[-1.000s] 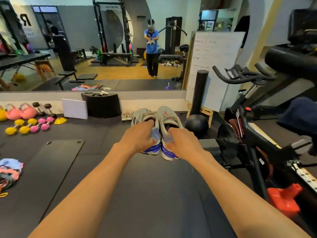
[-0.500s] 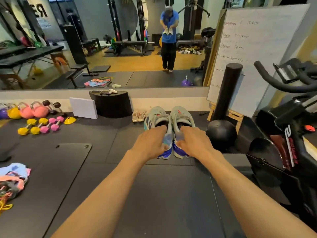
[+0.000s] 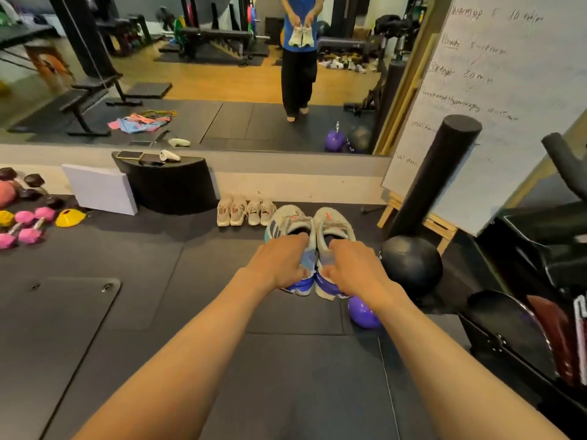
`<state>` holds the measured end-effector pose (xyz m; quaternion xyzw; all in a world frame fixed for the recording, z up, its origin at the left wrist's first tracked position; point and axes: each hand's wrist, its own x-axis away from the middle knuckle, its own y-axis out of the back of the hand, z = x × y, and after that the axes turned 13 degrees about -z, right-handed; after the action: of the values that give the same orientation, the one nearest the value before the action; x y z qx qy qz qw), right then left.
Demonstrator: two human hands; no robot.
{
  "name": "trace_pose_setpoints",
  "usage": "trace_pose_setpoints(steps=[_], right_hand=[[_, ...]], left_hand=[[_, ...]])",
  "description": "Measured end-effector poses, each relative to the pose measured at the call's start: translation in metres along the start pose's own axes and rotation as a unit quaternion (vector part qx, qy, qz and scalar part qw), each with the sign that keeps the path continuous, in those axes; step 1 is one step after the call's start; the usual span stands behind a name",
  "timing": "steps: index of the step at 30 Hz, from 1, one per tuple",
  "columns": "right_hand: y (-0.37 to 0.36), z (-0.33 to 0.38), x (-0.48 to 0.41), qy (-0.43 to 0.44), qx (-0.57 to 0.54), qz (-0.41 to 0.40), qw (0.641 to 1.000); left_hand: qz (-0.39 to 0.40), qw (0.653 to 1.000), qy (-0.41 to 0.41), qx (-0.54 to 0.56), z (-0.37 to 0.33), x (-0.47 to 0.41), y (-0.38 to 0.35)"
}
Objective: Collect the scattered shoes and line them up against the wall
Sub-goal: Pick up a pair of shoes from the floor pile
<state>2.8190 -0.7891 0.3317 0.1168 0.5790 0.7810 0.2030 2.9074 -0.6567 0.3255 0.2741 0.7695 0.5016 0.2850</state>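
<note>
The left hand [image 3: 279, 265] and right hand [image 3: 352, 268] each grip a sneaker by its heel collar, fingers curled inside. The left sneaker [image 3: 286, 224] and right sneaker [image 3: 337, 224], grey knit mesh over chunky blue-and-white soles, hang side by side, seemingly touching, above the matte rubber floor [image 3: 190, 265], near four small pale shoes [image 3: 244, 212] lined along the wall [image 3: 301, 185].

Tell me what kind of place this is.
Most likely a gym: pink dumbbells on the floor mats, a medicine ball, and a wall mirror reflecting weight racks and benches.
</note>
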Motion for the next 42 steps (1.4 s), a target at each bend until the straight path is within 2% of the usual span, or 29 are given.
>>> trace_pose_setpoints(steps=[6,10,19,34,42], right_hand=[[-0.020,-0.029,-0.137,-0.037,0.008,0.036,0.999],[-0.044,-0.054,-0.234,-0.019,-0.003,0.039,0.999],[-0.090,-0.078,-0.424,0.005,-0.005,0.144,0.990],[-0.256,-0.105,-0.693,-0.043,0.014,0.223,0.974],[-0.382,-0.145,-0.809,-0.029,0.005,0.265,0.964]], left_hand=[[0.026,1.000,0.001,0.009,0.036,-0.133,-0.031],[0.045,0.998,0.033,0.013,0.065,-0.222,-0.060],[0.078,0.993,0.084,0.013,0.147,-0.383,-0.113],[0.187,0.976,0.110,0.026,0.323,-0.610,-0.262],[0.180,0.973,0.147,0.006,0.407,-0.691,-0.383]])
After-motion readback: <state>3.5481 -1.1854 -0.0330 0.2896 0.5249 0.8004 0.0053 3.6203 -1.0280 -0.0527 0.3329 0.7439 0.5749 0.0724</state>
